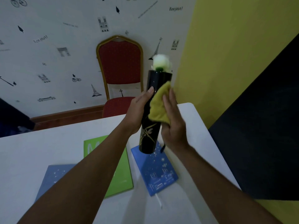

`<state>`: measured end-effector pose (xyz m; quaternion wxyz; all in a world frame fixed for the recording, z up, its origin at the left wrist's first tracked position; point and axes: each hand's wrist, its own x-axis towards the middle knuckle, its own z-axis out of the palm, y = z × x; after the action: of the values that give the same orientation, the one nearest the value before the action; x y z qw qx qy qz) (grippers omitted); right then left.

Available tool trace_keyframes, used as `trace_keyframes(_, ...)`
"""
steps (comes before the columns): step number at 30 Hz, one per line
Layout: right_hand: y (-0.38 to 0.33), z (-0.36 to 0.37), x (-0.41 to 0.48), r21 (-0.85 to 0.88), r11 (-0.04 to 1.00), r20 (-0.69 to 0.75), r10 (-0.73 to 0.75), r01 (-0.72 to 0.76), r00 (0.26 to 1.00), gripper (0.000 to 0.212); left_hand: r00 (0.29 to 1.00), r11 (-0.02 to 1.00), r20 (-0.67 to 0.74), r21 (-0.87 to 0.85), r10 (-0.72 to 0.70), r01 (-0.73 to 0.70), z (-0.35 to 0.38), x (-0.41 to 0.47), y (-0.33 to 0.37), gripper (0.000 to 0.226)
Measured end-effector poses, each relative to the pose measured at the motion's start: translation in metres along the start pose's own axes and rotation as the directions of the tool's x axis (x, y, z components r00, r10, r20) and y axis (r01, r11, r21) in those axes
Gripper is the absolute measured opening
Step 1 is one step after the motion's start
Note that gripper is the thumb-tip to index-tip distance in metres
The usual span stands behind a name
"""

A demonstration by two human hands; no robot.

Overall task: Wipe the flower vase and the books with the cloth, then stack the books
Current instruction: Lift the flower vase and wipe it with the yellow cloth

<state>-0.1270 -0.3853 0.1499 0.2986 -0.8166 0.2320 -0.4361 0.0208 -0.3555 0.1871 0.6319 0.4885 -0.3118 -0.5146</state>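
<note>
A tall black vase [149,135] with gold leaf markings and a white flower [161,63] in its mouth is held up above the table, slightly tilted. My left hand [137,110] grips its middle from the left. My right hand [173,122] presses a yellow cloth [159,104] against the vase's right side. Three books lie flat on the white table [32,159]: a green one [119,175] partly under my left forearm, a blue one [158,172] to its right below the vase, and a paler blue one [53,177] at the left.
A red chair with a gold frame [119,65] stands beyond the table's far edge against the patterned wall. A yellow wall [234,46] and a dark panel [267,126] close off the right side.
</note>
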Motion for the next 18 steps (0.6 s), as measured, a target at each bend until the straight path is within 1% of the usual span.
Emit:
trace_keyframes(3, 0.0, -0.011, 0.04, -0.023, 0.997, -0.056, -0.072, 0.071, 0.996, 0.069, 0.999, 1.0, 0.049, 0.017, -0.022, 0.021, 0.001, -0.001, 0.0, 0.047)
trace_keyframes(6, -0.005, -0.007, 0.032, -0.034, 0.997, -0.07, -0.068, 0.066, 0.995, 0.072, 0.996, 1.0, 0.082, 0.001, -0.03, 0.03, 0.007, -0.004, 0.008, 0.046)
trace_keyframes(8, -0.008, 0.002, 0.006, -0.02, 0.999, -0.046, -0.039, 0.038, 0.998, 0.07, 0.999, 1.0, 0.045, 0.019, 0.013, -0.014, 0.01, -0.003, 0.011, 0.058)
trace_keyframes(10, -0.008, 0.012, -0.029, -0.005, 1.0, 0.015, -0.021, 0.021, 1.0, 0.069, 0.998, 0.998, -0.044, 0.051, 0.049, -0.047, 0.012, -0.003, 0.014, 0.075)
trace_keyframes(11, -0.006, 0.015, -0.048, -0.006, 1.0, 0.053, -0.016, 0.016, 0.998, 0.069, 0.993, 0.996, -0.096, 0.065, 0.068, -0.062, 0.011, -0.002, 0.013, 0.077)
trace_keyframes(13, -0.001, 0.019, -0.081, -0.015, 1.0, 0.125, -0.006, 0.008, 0.992, 0.075, 0.982, 0.995, -0.163, 0.049, 0.093, -0.086, 0.007, 0.0, 0.012, 0.071)
trace_keyframes(15, 0.003, 0.019, -0.102, -0.023, 1.0, 0.173, 0.006, -0.002, 0.985, 0.088, 0.977, 0.994, -0.185, 0.028, 0.108, -0.104, 0.005, 0.001, 0.012, 0.064)
trace_keyframes(16, 0.003, 0.017, -0.103, -0.02, 1.0, 0.174, 0.015, -0.011, 0.985, 0.089, 0.978, 0.994, -0.18, 0.019, 0.109, -0.107, 0.005, 0.001, 0.012, 0.061)
trace_keyframes(18, 0.002, 0.013, -0.088, -0.007, 1.0, 0.12, 0.027, -0.026, 0.992, 0.081, 0.988, 0.996, -0.127, -0.015, 0.085, -0.088, 0.005, 0.0, 0.011, 0.056)
